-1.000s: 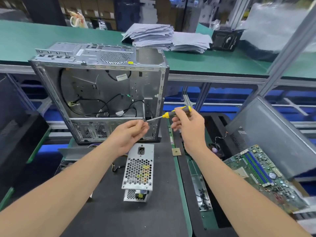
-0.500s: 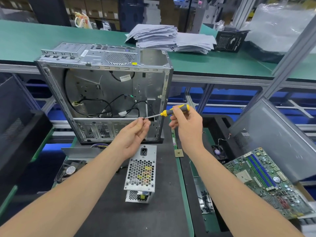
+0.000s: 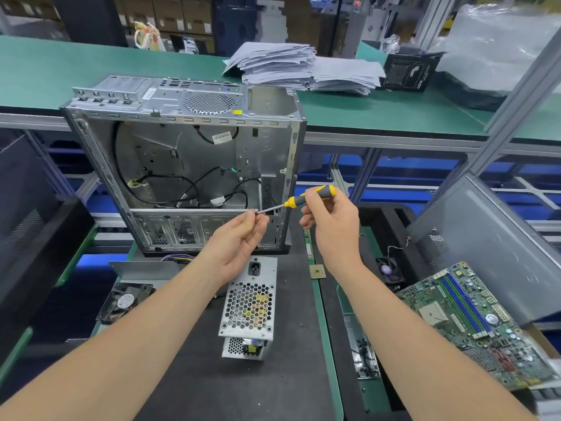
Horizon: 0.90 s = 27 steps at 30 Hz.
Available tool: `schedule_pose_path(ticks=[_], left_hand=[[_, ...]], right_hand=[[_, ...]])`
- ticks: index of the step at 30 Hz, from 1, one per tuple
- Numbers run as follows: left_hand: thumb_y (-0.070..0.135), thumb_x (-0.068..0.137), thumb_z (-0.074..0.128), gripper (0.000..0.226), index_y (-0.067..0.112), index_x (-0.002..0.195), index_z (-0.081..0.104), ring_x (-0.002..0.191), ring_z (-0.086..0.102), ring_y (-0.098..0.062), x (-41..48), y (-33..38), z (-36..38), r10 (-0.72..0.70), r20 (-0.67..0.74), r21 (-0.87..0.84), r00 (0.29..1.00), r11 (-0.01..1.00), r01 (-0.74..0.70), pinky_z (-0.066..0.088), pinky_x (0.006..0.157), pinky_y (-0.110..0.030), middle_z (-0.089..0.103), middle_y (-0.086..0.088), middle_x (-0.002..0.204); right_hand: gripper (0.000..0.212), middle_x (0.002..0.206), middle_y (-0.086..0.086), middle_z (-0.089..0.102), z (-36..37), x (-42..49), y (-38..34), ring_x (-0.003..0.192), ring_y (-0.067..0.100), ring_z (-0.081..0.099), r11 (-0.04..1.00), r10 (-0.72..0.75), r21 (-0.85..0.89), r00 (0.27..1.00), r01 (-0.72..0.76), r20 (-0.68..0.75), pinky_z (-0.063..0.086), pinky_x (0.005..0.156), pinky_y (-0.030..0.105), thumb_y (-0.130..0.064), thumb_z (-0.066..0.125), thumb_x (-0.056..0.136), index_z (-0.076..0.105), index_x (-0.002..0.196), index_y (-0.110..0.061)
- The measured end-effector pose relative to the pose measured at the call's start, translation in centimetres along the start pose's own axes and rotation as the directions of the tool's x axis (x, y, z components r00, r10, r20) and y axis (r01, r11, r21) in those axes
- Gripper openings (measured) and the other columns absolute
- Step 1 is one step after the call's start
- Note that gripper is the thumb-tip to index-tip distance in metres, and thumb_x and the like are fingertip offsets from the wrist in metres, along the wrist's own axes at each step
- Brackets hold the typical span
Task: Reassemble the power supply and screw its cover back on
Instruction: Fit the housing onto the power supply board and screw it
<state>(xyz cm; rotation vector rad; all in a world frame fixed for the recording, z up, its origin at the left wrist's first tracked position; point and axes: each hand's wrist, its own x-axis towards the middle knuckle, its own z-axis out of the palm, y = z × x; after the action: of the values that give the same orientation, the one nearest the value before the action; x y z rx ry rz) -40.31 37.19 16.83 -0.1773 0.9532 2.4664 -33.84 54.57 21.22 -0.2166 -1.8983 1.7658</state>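
Black mat carries the power supply; right hand grips the screwdriver, left hand pinches its tip, probably seating a screw to drive next.

Dull grey perforated sheet metal on the power supply, over a matt black bench mat. Same bare steel on the case at 12 o'clock. Smooth yellow-and-grey plastic handle, bright metal shaft on the screwdriver.

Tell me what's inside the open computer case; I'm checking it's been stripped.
Inside the computer case, loose black cables lie against bare metal; no board shows. The left hand and screwdriver cover its lower right corner.
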Motion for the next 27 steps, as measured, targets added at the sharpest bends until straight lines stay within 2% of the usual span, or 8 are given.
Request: schedule_pose_path(ticks=[4,7,10,17,22,27], left_hand=[[0.006,0.103,0.057,0.021,-0.005,0.119,0.063,0.093,0.077,-0.013,-0.4,-0.1,0.0,0.001,0.007,0.005,1.0,1.0,-0.001,0.06,0.078,-0.02,0.079,-0.01,0.095],[0.004,0.101,0.058,0.023,-0.006,0.122,0.062,0.097,0.076,-0.015,-0.5,-0.3,0.1,0.003,0.004,-0.072,1.0,0.997,-0.003,0.06,0.078,-0.02,0.079,-0.012,0.098],[0.003,0.1,0.059,0.026,-0.007,0.124,0.061,0.098,0.076,-0.016,-0.3,-0.2,0.3,0.017,-0.003,-0.119,1.0,0.993,-0.018,0.06,0.078,-0.02,0.079,-0.013,0.099],[0.01,0.101,0.059,0.029,-0.008,0.124,0.059,0.099,0.077,-0.018,-0.1,0.2,-0.1,0.03,-0.007,-0.163,1.0,0.986,-0.031,0.061,0.076,-0.021,0.078,-0.016,0.102],[0.01,0.099,0.061,0.024,-0.006,0.117,0.063,0.099,0.077,-0.017,0.2,0.3,-0.6,0.025,0.014,-0.11,1.0,0.994,-0.023,0.06,0.077,-0.02,0.079,-0.014,0.101],[0.015,0.091,0.066,0.029,-0.003,0.114,0.066,0.102,0.076,-0.015,0.4,0.3,-1.3,0.058,0.067,0.024,0.996,0.998,-0.06,0.059,0.081,-0.02,0.079,-0.01,0.101]], right_hand=[[0.019,0.09,0.0,0.08,0.3,-0.1,-0.2,0.071,0.018,0.071,1.0,-0.024,0.012,1.0,0.025,-0.013,0.059,0.063,0.027,-0.027,0.066,0.105,0.066,0.101,-0.008],[0.016,0.093,0.007,0.08,0.8,-0.2,-0.3,0.082,0.026,0.077,0.994,-0.019,0.108,0.999,0.022,-0.027,0.063,0.069,0.034,-0.023,0.066,0.105,0.065,0.104,-0.007],[0.015,0.094,0.014,0.079,1.3,-0.4,-0.2,0.084,0.032,0.078,0.984,-0.001,0.177,1.0,0.004,-0.019,0.064,0.07,0.036,-0.019,0.063,0.106,0.063,0.104,-0.003],[0.016,0.095,0.013,0.08,1.8,-0.5,-0.1,0.084,0.032,0.078,0.99,-0.026,0.139,0.999,0.03,-0.031,0.064,0.074,0.04,-0.02,0.061,0.107,0.062,0.102,-0.004],[0.015,0.094,0.012,0.08,1.9,-0.4,-0.2,0.083,0.031,0.078,0.992,-0.035,0.12,0.999,0.038,-0.021,0.065,0.073,0.04,-0.018,0.061,0.107,0.062,0.1,-0.005],[0.02,0.091,0.01,0.08,1.6,-0.3,-0.4,0.083,0.029,0.078,0.996,-0.053,0.072,0.999,0.053,0.004,0.064,0.072,0.037,-0.02,0.062,0.107,0.061,0.101,-0.001]])
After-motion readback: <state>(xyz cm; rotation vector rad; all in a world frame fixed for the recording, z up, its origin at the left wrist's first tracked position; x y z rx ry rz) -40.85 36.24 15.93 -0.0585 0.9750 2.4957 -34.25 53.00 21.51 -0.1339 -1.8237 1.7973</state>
